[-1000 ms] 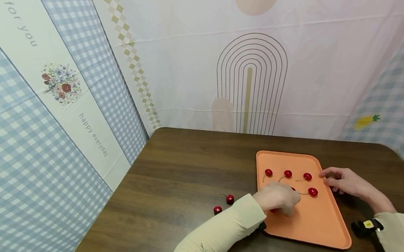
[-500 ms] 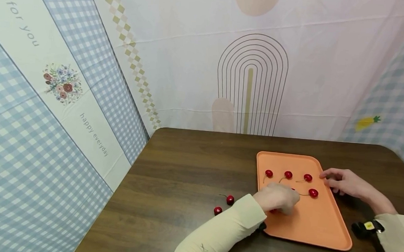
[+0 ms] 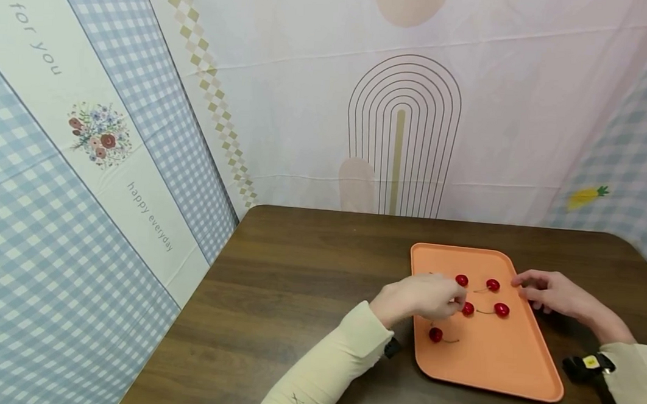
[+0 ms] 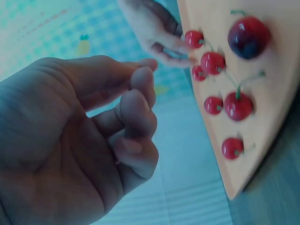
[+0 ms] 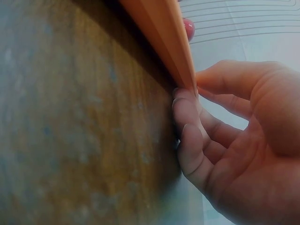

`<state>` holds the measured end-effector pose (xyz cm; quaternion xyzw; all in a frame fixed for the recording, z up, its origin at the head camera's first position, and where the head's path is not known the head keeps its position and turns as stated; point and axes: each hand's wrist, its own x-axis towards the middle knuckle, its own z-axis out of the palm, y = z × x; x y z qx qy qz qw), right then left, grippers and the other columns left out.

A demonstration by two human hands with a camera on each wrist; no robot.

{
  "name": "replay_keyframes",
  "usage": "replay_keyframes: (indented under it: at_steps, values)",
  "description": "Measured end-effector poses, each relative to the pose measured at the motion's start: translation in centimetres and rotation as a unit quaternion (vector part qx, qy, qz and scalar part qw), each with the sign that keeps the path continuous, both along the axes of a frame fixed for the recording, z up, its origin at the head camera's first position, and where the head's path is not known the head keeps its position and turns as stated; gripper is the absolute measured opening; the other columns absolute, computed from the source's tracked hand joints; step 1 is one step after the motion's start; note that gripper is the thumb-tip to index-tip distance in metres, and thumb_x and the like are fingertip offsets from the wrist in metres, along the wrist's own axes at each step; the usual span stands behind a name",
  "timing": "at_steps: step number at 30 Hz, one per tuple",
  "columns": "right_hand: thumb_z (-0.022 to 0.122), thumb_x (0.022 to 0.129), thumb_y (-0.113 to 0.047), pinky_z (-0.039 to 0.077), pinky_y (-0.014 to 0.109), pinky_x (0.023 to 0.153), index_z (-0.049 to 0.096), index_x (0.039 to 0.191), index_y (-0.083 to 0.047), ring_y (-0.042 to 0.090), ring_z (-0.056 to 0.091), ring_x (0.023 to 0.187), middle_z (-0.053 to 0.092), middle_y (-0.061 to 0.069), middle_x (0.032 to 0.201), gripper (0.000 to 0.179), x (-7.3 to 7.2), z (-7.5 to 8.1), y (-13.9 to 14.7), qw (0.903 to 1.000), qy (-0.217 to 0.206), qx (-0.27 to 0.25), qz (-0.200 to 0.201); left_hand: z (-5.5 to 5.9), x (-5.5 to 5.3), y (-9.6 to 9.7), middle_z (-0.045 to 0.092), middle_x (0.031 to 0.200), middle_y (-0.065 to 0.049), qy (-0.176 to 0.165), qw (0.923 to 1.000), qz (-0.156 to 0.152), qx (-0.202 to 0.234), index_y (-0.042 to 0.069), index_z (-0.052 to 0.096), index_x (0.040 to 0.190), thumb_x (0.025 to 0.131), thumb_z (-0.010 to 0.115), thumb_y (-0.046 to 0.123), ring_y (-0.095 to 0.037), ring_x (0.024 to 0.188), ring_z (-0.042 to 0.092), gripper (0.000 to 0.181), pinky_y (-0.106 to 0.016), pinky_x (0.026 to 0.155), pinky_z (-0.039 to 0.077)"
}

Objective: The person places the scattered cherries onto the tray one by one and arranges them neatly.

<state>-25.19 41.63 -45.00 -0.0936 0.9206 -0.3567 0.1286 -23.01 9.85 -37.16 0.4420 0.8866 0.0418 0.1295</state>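
Several red cherries with stems lie in an orange tray [image 3: 491,357]; a near cherry [image 3: 435,335] and a right-hand cherry [image 3: 501,309] show plainly in the head view. My left hand [image 3: 425,296] hovers over the tray's left part and hides some of it. In the left wrist view its fingers are loosely bent with nothing between them, apart from the cherries, among them a large dark-red cherry [image 4: 248,36]. My right hand [image 3: 557,292] grips the tray's right rim. The right wrist view shows the thumb above and fingers below the tray's edge [image 5: 180,61].
The brown wooden table [image 3: 287,273] extends left of the tray. My left sleeve [image 3: 326,361] crosses its front part and hides what lies beneath. A patterned cloth [image 3: 306,103] hangs behind the table, and a checked cloth [image 3: 54,212] hangs at the left.
My left hand has lifted off and moved left and slightly back, uncovering the near cherry. The forearm now hides two cherries seen earlier on the table. My right hand stays put.
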Motion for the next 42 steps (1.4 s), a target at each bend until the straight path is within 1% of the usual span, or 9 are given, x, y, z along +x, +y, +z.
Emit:
replay_keyframes:
  at_steps: [4,7,13,18,24,30,33,37,42]
  values:
    - [0.055,0.1,-0.019,0.047,0.029,0.055,0.056,0.127,0.002,0.013,0.052,0.064,0.056,0.006,0.08,0.035,0.0,0.0,0.1,1.0,-0.001,0.001,0.001,-0.1,-0.4,-2.4,0.05,0.078,0.011,0.027,0.998,-0.02,0.053,0.019,0.061,0.09,0.102,0.049,0.019,-0.001,0.059,0.039,0.017,-0.013,0.055,0.031]
    - [0.055,0.1,-0.02,0.047,0.029,0.055,0.056,0.126,0.002,0.014,0.053,0.064,0.056,0.006,0.08,0.035,0.0,0.0,0.0,1.0,0.001,0.002,0.001,-0.3,-0.6,-4.3,0.052,0.08,0.011,0.028,0.9961,-0.012,0.082,0.018,0.061,0.091,0.101,0.05,0.017,-0.001,0.06,0.041,0.015,-0.013,0.055,0.032]
    - [0.056,0.099,-0.02,0.047,0.03,0.054,0.056,0.126,0.003,0.014,0.053,0.063,0.056,0.005,0.079,0.035,0.1,0.1,0.0,1.0,0.0,0.002,0.001,-0.9,-0.8,-7.4,0.055,0.08,0.012,0.019,0.9952,0.007,0.096,0.019,0.067,0.101,0.101,0.052,0.021,0.0,0.063,0.046,0.015,-0.013,0.058,0.037]
    - [0.056,0.099,-0.021,0.047,0.029,0.054,0.056,0.127,0.002,0.014,0.053,0.063,0.056,0.006,0.079,0.036,0.1,0.1,0.1,1.0,-0.002,0.004,-0.004,-1.0,-0.8,-9.4,0.054,0.076,0.01,0.003,0.9947,0.02,0.101,0.018,0.066,0.099,0.1,0.052,0.019,-0.001,0.06,0.046,0.013,-0.014,0.058,0.038]
    - [0.056,0.1,-0.022,0.047,0.03,0.055,0.056,0.126,0.003,0.015,0.053,0.064,0.057,0.005,0.079,0.036,0.2,0.0,-0.1,1.0,0.003,0.001,-0.002,-1.5,-0.8,-11.7,0.059,0.079,0.01,-0.011,0.9942,0.049,0.095,0.016,0.068,0.101,0.099,0.054,0.017,-0.001,0.059,0.05,0.014,-0.015,0.061,0.042]
    - [0.055,0.1,-0.021,0.047,0.03,0.055,0.055,0.126,0.003,0.014,0.053,0.064,0.057,0.005,0.08,0.036,0.1,0.1,0.0,1.0,0.005,0.004,-0.003,-2.5,-1.0,-13.8,0.058,0.073,0.012,-0.013,0.9954,0.066,0.069,0.019,0.067,0.094,0.097,0.057,0.018,-0.002,0.06,0.05,0.01,-0.016,0.06,0.041]
    - [0.055,0.1,-0.022,0.047,0.03,0.055,0.056,0.126,0.003,0.014,0.053,0.064,0.057,0.005,0.08,0.035,0.1,0.1,-0.1,1.0,0.007,0.005,-0.003,-2.7,-1.2,-14.8,0.058,0.072,0.013,-0.032,0.9947,0.088,0.043,0.022,0.066,0.091,0.096,0.06,0.021,-0.003,0.062,0.05,0.008,-0.018,0.059,0.042]
    - [0.055,0.1,-0.021,0.048,0.03,0.056,0.056,0.126,0.003,0.014,0.053,0.064,0.057,0.005,0.08,0.035,0.1,0.1,-0.1,1.0,0.006,0.007,-0.002,-2.5,-1.5,-15.8,0.058,0.074,0.011,-0.072,0.9899,0.122,0.006,0.025,0.065,0.088,0.093,0.064,0.023,-0.005,0.064,0.05,0.005,-0.021,0.059,0.042]
    - [0.055,0.1,-0.021,0.048,0.03,0.056,0.055,0.126,0.003,0.015,0.054,0.064,0.058,0.005,0.08,0.035,0.1,0.0,-0.1,1.0,0.003,0.009,-0.003,-2.6,-1.8,-16.5,0.057,0.072,0.01,-0.099,0.9861,0.134,0.001,0.025,0.065,0.086,0.093,0.065,0.024,-0.005,0.064,0.05,0.007,-0.021,0.059,0.041]
